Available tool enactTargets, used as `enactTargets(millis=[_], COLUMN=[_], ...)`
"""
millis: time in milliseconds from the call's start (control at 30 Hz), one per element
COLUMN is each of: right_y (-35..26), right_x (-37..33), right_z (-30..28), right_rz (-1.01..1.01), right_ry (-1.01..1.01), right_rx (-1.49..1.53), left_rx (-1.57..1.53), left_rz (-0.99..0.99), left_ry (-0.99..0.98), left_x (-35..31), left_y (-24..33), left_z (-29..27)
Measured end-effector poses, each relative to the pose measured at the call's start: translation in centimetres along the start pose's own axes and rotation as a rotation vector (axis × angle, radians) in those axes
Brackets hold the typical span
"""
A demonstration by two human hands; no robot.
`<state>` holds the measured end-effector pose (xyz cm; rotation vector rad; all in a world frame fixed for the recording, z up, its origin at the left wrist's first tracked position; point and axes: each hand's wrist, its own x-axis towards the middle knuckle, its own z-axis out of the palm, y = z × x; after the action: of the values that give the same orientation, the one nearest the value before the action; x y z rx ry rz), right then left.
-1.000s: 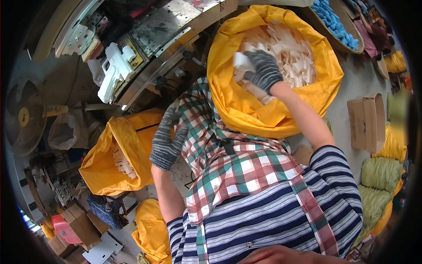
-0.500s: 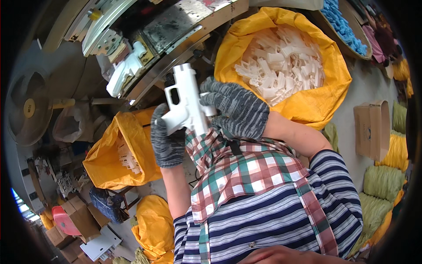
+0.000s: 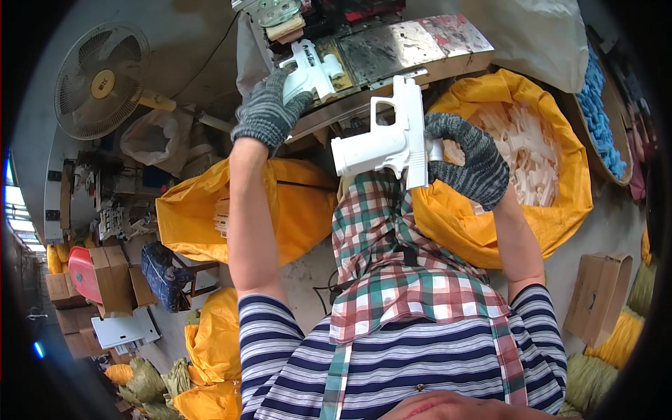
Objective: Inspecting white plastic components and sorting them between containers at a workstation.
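White plastic gun shell (image 3: 387, 143), lifted from the yellow sack (image 3: 560, 210), sat clamped in the right hand (image 3: 467, 159) while the left hand (image 3: 269, 112), having let go, closed on another shell (image 3: 311, 68) at the machine bed (image 3: 399, 49).

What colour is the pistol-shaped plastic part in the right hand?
White. The pistol-shaped plastic part is plain white, held in the grey-gloved right hand; the head view shows it best.

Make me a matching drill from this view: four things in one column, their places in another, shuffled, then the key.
1. left hand
2. right hand
3. electric fan
4. cardboard box

a. floor at far right
b. upper left
c. grips the white pistol-shaped part
d. on the white part on the machine plate

Pairs: 1-d, 2-c, 3-b, 4-a
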<state>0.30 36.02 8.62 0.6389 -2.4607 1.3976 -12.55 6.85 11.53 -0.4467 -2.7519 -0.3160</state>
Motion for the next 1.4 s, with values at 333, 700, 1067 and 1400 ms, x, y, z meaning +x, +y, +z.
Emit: enactTargets(millis=[333, 700, 1067, 1400], right_y=[1.9, -0.4, 12.8, 1.0], right_x=[10.4, 10.8, -6.6, -3.7], right_z=[3.5, 2.2, 4.2, -1.4], right_rz=[-0.251, -0.043, 0.694, 0.371], right_ry=[-0.104, -0.211, -0.213, -0.168], right_rx=[0.012, -0.197, -0.621, 0.022], left_rx=[0.225, 0.303, -0.262, -0.819], left_rz=[0.125, -0.557, 0.111, 0.206], left_ry=[0.354, -0.235, -0.590, -0.091], left_x=[-11.6, -20.1, -15.4, -14.3], left_y=[-1.5, -10.0, 2.2, 10.9], left_z=[-1.8, -2.9, 2.3, 7.9])
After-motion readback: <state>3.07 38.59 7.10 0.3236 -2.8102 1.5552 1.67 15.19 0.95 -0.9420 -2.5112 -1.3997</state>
